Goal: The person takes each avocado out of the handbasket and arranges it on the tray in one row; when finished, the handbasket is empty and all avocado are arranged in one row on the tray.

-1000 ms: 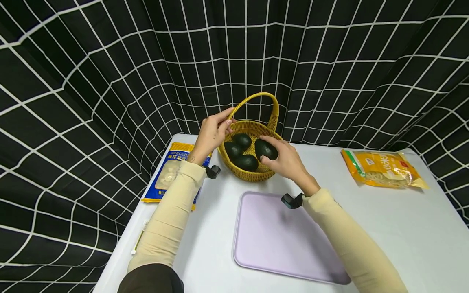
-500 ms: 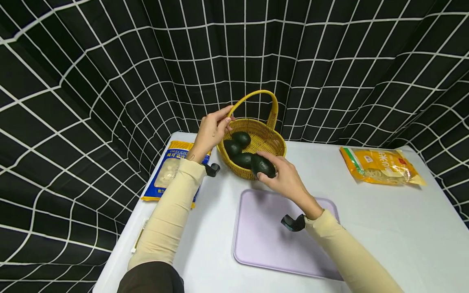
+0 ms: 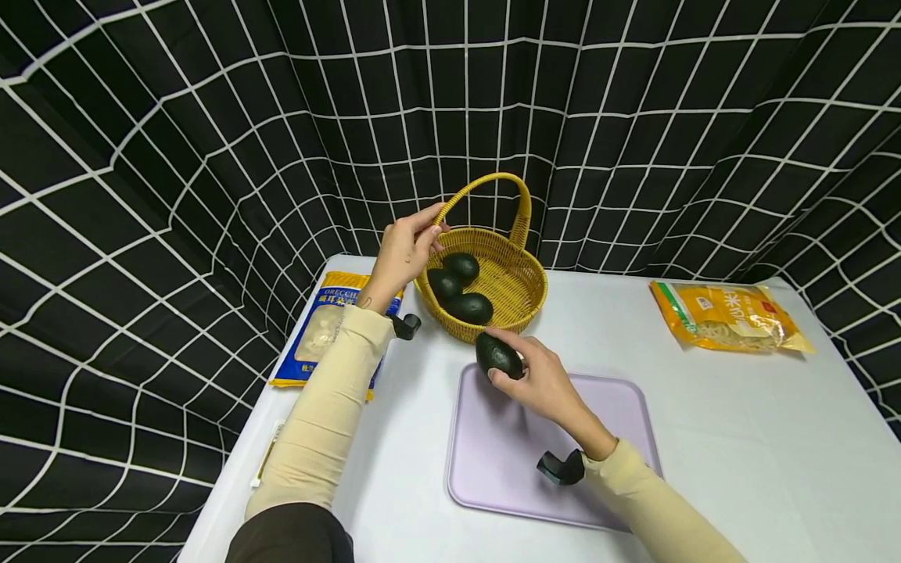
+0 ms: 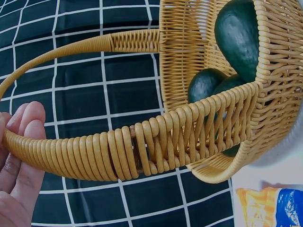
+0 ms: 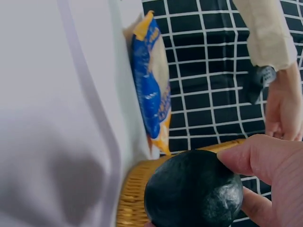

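A yellow wicker basket with a tall arched handle stands at the back of the table. Inside it, toward the left, lie three dark green avocados. My left hand grips the left side of the handle, fingers curled round it in the left wrist view. In my right hand is another avocado, pinched between thumb and fingers. It is held above the far left part of a pale purple tray, just in front of the basket. The right wrist view shows the tray's shadowed surface beside that avocado.
Left of the basket lies a blue and yellow pasta bag, partly behind the left forearm. An orange food bag lies at the back right. A thin pale object is near the left edge. A black gridded curtain rises behind the table.
My right hand has lifted the avocado out of the basket and brought it toward me, over the tray. My left hand has stayed on the handle.
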The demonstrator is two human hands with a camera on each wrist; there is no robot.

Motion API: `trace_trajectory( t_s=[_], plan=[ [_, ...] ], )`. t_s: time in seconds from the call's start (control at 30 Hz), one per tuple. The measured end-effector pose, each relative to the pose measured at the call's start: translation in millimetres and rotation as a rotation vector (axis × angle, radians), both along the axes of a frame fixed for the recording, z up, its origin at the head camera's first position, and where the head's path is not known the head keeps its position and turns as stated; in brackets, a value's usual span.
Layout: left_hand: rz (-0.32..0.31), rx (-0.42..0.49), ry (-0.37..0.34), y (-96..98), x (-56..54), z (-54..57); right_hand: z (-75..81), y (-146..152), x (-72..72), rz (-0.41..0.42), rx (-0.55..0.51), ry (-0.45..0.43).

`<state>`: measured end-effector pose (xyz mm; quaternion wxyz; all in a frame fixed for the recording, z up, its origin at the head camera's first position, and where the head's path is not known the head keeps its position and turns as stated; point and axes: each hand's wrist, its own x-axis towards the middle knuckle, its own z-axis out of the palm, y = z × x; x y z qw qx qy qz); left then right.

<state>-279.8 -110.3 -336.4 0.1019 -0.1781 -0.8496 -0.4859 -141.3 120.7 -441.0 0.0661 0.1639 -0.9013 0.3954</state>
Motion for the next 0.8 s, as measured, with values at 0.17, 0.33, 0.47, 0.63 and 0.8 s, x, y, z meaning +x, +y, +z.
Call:
trace_trajectory(
  t_s=[0.17,0.33,0.47,0.63,0.8],
  plan=[
    [-0.001,-0.001,0.000,-0.1,-1.1,-0.8,-10.1,-3.7,6.8,-0.002,0.008,-0.024],
    [0.005,-0.020,0.008,-0.5,-1.9,-2.2,-17.6,-8.0,13.4,0.003,0.032,-0.056],
    [0.006,-0.016,0.008,-0.7,-2.1,-2.8,-22.7,-12.1,18.1,0.006,0.056,-0.087],
    [0.003,-0.005,0.006,0.2,-2.3,-2.6,-26.9,-17.0,22.5,0.003,0.094,-0.120],
    [0.006,-0.005,-0.004,0.7,-1.4,-1.5,-30.8,-21.9,26.8,-0.003,0.134,-0.135]
  ],
)
